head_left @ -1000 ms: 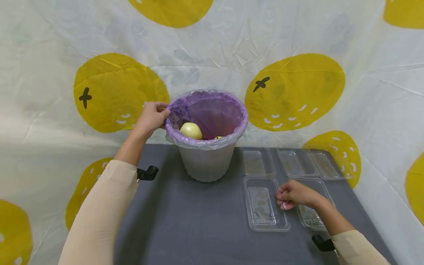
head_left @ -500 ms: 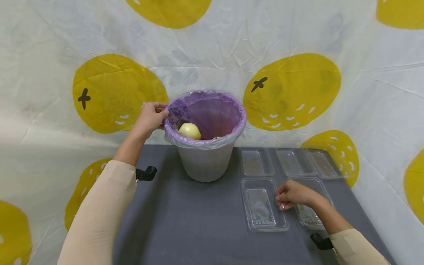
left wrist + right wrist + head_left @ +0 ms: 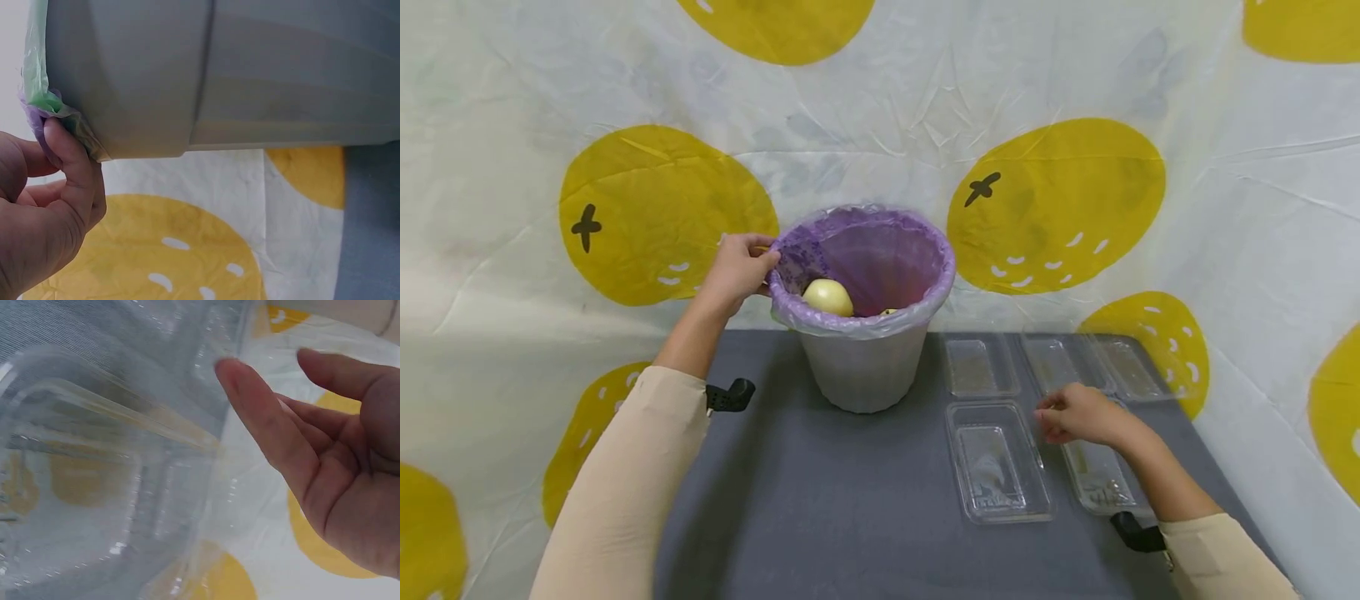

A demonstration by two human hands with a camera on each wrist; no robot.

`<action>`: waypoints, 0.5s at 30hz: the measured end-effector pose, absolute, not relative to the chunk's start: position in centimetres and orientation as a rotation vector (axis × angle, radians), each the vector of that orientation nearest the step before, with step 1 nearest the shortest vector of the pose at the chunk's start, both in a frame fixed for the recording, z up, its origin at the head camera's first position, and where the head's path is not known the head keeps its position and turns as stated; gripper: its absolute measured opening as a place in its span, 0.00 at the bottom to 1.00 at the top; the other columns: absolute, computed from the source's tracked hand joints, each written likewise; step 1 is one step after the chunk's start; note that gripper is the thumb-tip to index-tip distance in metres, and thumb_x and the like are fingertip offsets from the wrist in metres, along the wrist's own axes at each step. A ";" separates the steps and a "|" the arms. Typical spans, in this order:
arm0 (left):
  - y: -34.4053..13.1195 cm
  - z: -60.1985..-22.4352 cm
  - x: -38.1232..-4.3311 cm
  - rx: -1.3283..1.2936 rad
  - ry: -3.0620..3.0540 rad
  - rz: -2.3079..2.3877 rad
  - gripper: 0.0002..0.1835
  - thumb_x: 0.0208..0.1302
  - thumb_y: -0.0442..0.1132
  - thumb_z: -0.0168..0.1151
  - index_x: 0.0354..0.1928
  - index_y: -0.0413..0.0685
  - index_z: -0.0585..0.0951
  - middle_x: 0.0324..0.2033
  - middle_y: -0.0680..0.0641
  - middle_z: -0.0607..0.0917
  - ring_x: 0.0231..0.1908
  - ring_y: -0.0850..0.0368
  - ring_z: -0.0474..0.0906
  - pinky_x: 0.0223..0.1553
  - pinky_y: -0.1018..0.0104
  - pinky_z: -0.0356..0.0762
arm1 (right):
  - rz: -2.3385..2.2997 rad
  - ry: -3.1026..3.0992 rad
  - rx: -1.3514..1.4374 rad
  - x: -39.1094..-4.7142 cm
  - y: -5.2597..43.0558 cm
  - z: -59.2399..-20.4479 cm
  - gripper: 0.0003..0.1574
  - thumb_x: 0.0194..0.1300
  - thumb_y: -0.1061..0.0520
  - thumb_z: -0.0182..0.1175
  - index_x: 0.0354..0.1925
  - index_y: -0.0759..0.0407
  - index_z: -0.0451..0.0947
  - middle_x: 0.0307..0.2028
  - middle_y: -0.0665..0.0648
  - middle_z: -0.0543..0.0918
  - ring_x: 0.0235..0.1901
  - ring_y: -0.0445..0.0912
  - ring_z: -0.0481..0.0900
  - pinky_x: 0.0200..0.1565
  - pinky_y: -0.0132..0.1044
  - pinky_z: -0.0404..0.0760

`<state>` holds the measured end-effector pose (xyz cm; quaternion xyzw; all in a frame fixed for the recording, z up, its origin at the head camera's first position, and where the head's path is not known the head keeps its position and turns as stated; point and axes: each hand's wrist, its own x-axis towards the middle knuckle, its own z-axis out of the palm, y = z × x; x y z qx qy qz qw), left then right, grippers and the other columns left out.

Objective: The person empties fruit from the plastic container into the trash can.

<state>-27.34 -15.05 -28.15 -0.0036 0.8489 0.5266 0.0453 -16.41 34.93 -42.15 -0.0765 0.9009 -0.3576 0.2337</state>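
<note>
At the upper left of the head view, my left hand [image 3: 735, 273] grips the rim of a light grey bin [image 3: 863, 371]. Its fingers pinch the purple plastic liner [image 3: 887, 258] folded over that rim, as the left wrist view shows at the liner's edge [image 3: 45, 106]. Inside the bin lies a pale yellow round fruit [image 3: 827, 297]. My right hand [image 3: 1088, 417] hovers over a clear plastic container [image 3: 1097, 475] and partly hides it. Thumb and index finger stand apart with nothing between them in the right wrist view. To its left sits another clear container [image 3: 988, 454].
Several more clear containers, such as the back left one [image 3: 972, 367], stand in a row behind. A grey cloth [image 3: 820, 508] covers the table. White sheeting [image 3: 880, 100] with yellow fruit prints hangs behind and on the right.
My right hand has moved up and slightly right, off the edge between the two front containers. The left hand keeps its hold on the bin's rim.
</note>
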 end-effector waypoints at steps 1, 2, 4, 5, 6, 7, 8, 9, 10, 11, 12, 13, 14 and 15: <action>-15.1 -28.2 -27.3 -0.014 2.593 1.608 0.27 0.81 0.39 0.51 0.77 0.39 0.66 0.67 0.33 0.74 0.41 0.53 0.81 0.33 0.70 0.86 | -0.961 2.514 -0.212 -16.5 34.9 -41.8 0.26 0.78 0.57 0.58 0.58 0.81 0.76 0.41 0.67 0.88 0.38 0.55 0.89 0.40 0.45 0.90; -15.1 -28.2 -27.3 -0.014 2.595 1.605 0.27 0.81 0.39 0.51 0.77 0.39 0.66 0.67 0.33 0.74 0.40 0.54 0.81 0.33 0.70 0.86 | -0.925 2.564 -0.227 -16.6 35.0 -41.4 0.27 0.78 0.55 0.57 0.60 0.80 0.75 0.43 0.68 0.88 0.40 0.55 0.89 0.41 0.45 0.90; -15.1 -28.2 -27.4 -0.007 2.600 1.605 0.27 0.81 0.39 0.51 0.77 0.39 0.66 0.66 0.33 0.75 0.39 0.55 0.81 0.32 0.70 0.86 | -0.854 2.678 -0.251 -16.8 35.1 -40.7 0.29 0.79 0.52 0.57 0.61 0.77 0.76 0.47 0.70 0.87 0.42 0.57 0.89 0.42 0.47 0.89; -15.0 -28.2 -27.4 -0.002 2.604 1.605 0.27 0.81 0.39 0.51 0.77 0.39 0.66 0.66 0.33 0.75 0.39 0.55 0.81 0.32 0.70 0.86 | -0.823 2.739 -0.262 -16.9 35.2 -40.4 0.29 0.79 0.51 0.57 0.61 0.76 0.76 0.49 0.71 0.86 0.44 0.59 0.88 0.43 0.50 0.88; -15.1 -28.2 -27.5 0.007 2.607 1.603 0.27 0.81 0.39 0.51 0.76 0.39 0.66 0.66 0.33 0.75 0.39 0.55 0.81 0.32 0.69 0.86 | -0.794 2.801 -0.267 -17.0 35.2 -40.1 0.29 0.79 0.50 0.57 0.62 0.74 0.76 0.51 0.71 0.86 0.46 0.61 0.87 0.44 0.52 0.88; -15.1 -28.2 -27.4 0.013 2.613 1.595 0.27 0.81 0.40 0.51 0.77 0.39 0.66 0.66 0.33 0.74 0.39 0.55 0.80 0.32 0.69 0.86 | -0.777 2.849 -0.265 -17.0 35.2 -39.7 0.29 0.79 0.49 0.56 0.63 0.73 0.76 0.53 0.72 0.85 0.49 0.64 0.86 0.46 0.55 0.86; -15.2 -28.3 -27.4 0.020 2.620 1.587 0.27 0.81 0.40 0.51 0.77 0.39 0.66 0.66 0.32 0.74 0.38 0.55 0.80 0.33 0.69 0.86 | -0.758 2.899 -0.266 -17.1 35.2 -39.5 0.29 0.80 0.48 0.55 0.63 0.72 0.76 0.54 0.73 0.84 0.51 0.66 0.84 0.47 0.58 0.85; -15.3 -28.3 -27.4 0.026 2.624 1.582 0.28 0.81 0.41 0.51 0.77 0.40 0.65 0.66 0.32 0.74 0.38 0.56 0.79 0.33 0.69 0.86 | -0.753 2.941 -0.260 -17.2 35.1 -39.2 0.30 0.80 0.47 0.54 0.64 0.71 0.76 0.55 0.73 0.84 0.53 0.67 0.83 0.49 0.60 0.84; -15.5 -28.4 -27.4 0.032 2.628 1.575 0.28 0.81 0.41 0.51 0.78 0.40 0.64 0.66 0.32 0.73 0.38 0.56 0.79 0.33 0.69 0.86 | -0.755 2.973 -0.260 -17.3 35.0 -38.9 0.31 0.81 0.46 0.54 0.65 0.70 0.75 0.57 0.73 0.83 0.55 0.69 0.81 0.51 0.63 0.83; -15.7 -28.4 -27.3 0.038 2.632 1.570 0.29 0.81 0.42 0.51 0.78 0.41 0.64 0.66 0.32 0.73 0.37 0.57 0.79 0.33 0.68 0.86 | -0.762 3.001 -0.257 -17.4 34.9 -38.7 0.31 0.81 0.45 0.53 0.66 0.69 0.75 0.58 0.73 0.82 0.57 0.69 0.80 0.52 0.64 0.82; -15.9 -28.4 -27.2 0.041 2.635 1.568 0.29 0.82 0.43 0.51 0.78 0.41 0.63 0.65 0.32 0.73 0.36 0.57 0.78 0.33 0.68 0.85 | -0.769 3.024 -0.261 -17.5 34.8 -38.6 0.32 0.81 0.45 0.52 0.67 0.69 0.74 0.59 0.73 0.82 0.57 0.70 0.80 0.53 0.65 0.81; -16.1 -28.4 -27.1 0.045 2.643 1.565 0.30 0.82 0.45 0.50 0.79 0.42 0.63 0.65 0.33 0.73 0.35 0.58 0.78 0.32 0.68 0.84 | -0.772 3.047 -0.272 -17.6 34.7 -38.4 0.32 0.81 0.45 0.52 0.67 0.69 0.73 0.59 0.73 0.81 0.57 0.70 0.80 0.54 0.65 0.80; -16.4 -28.5 -27.0 0.048 2.648 1.574 0.30 0.82 0.46 0.49 0.79 0.42 0.63 0.63 0.33 0.74 0.33 0.59 0.78 0.32 0.68 0.84 | -0.773 3.076 -0.284 -17.7 34.6 -38.2 0.32 0.81 0.46 0.52 0.67 0.69 0.73 0.59 0.73 0.81 0.57 0.70 0.80 0.54 0.66 0.80; -16.6 -28.5 -26.8 0.050 2.656 1.583 0.29 0.83 0.47 0.48 0.78 0.42 0.63 0.62 0.34 0.75 0.31 0.59 0.77 0.31 0.69 0.83 | -0.776 3.102 -0.295 -17.8 34.5 -38.1 0.31 0.81 0.46 0.53 0.67 0.69 0.74 0.59 0.73 0.81 0.57 0.70 0.80 0.54 0.66 0.80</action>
